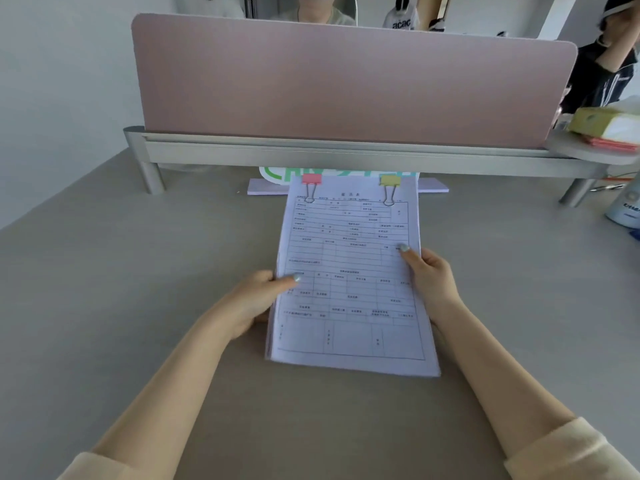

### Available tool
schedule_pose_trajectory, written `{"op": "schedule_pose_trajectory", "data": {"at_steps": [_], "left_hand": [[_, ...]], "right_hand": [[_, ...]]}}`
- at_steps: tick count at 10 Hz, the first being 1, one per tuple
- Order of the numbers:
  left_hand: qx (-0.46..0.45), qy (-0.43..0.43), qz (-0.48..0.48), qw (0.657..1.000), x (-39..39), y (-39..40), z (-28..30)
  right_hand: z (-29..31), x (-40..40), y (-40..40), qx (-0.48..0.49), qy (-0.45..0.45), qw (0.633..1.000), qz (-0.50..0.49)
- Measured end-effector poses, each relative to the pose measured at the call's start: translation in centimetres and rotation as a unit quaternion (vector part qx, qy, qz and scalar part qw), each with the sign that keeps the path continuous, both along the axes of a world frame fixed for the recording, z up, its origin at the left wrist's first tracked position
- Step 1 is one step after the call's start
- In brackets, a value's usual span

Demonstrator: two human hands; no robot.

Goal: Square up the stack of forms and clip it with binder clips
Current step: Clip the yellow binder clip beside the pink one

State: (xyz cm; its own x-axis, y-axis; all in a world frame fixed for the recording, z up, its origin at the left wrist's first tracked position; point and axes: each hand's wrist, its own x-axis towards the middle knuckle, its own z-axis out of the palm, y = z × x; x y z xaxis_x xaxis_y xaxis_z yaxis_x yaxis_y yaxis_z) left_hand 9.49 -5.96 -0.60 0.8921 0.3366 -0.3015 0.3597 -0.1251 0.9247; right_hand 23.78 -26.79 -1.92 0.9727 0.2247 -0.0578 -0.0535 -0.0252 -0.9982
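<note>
A stack of printed forms (349,271) lies lengthwise in the middle of the grey desk, its sheets lined up. A pink binder clip (311,183) grips the far edge on the left and a yellow binder clip (390,185) grips it on the right, both with wire handles folded onto the top sheet. My left hand (258,299) holds the stack's left edge, thumb on top. My right hand (431,277) holds the right edge, thumb on top, fingers underneath.
A pink divider panel (346,81) on a metal rail (311,152) crosses the desk just beyond the stack. A green-and-white card (273,173) and a lilac sheet (266,187) lie under the rail. A tissue pack (609,124) and a white bottle (627,206) sit at the right; people stand behind.
</note>
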Motion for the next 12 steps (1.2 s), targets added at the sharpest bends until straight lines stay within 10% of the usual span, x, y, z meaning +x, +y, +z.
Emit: {"op": "schedule_pose_trajectory", "data": {"at_steps": [7,12], "left_hand": [[0.279,-0.110,0.153,0.942,8.1,-11.3,-3.0],[0.442,-0.069,0.063,0.892,9.1,-8.5,-3.4]], "right_hand": [[-0.2,5.0,-11.7,-0.232,-0.085,0.967,-0.059],[-0.6,5.3,-10.5,-0.345,-0.106,0.926,-0.108]]}}
